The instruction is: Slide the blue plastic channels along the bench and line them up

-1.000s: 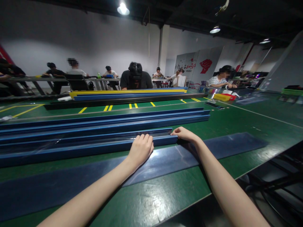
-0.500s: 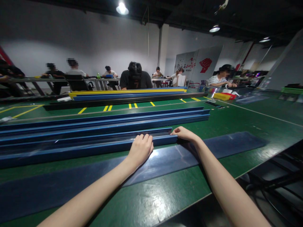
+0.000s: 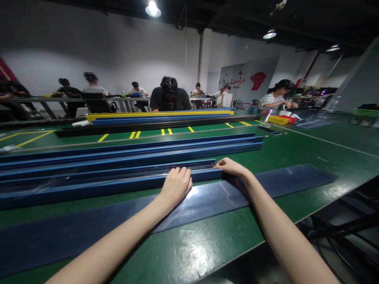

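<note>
A long blue channel (image 3: 118, 187), open at the top, lies across the table with clear glossy plastic (image 3: 148, 173) inside it. My left hand (image 3: 177, 183) is closed over its near wall, fingers curled over the edge into the channel. At the channel's right end my right hand (image 3: 230, 167) has its fingers pinched together between the two walls. What the right fingertips hold is too small to make out. In front, a flat, bluish see-through strip (image 3: 204, 205) lies on the table, beneath both forearms.
A second blue channel (image 3: 237, 147) lies just behind. Farther back are yellow (image 3: 124, 116) and black (image 3: 166, 125) lengths and a phone (image 3: 269, 130). Yellow and red trays (image 3: 281, 119) stand at the back right. People sit beyond. The green table's (image 3: 225, 240) front edge runs nearby.
Both hands and the channel stay in nearly the same place. The camera view has shifted very slightly.
</note>
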